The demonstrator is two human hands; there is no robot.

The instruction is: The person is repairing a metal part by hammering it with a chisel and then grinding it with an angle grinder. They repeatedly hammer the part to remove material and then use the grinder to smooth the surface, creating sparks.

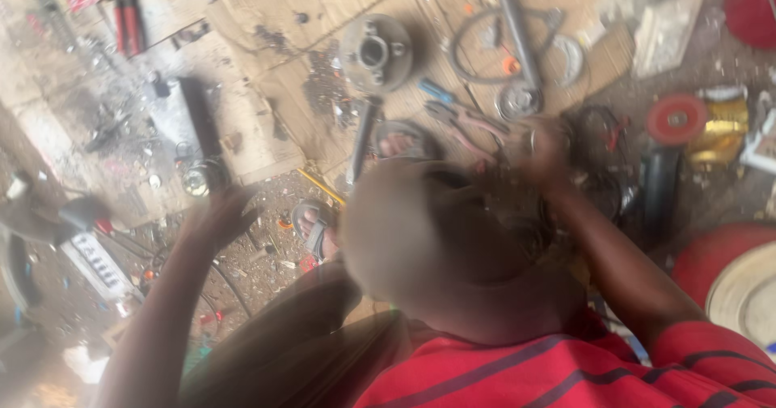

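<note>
Cardboard covers the floor, keeping parts off dirt. I see my left hand fingers apart; right hand blurred, grip unclear, near pliers.

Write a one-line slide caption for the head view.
Left hand raised over littered ground, right hand reaching among pliers and metal parts.

I count two hands of mine, the left hand and the right hand; one round metal hub; one red-handled pliers; one pink-handled pliers; one red disc; two sandalled feet, one nearer, one farther.
</note>
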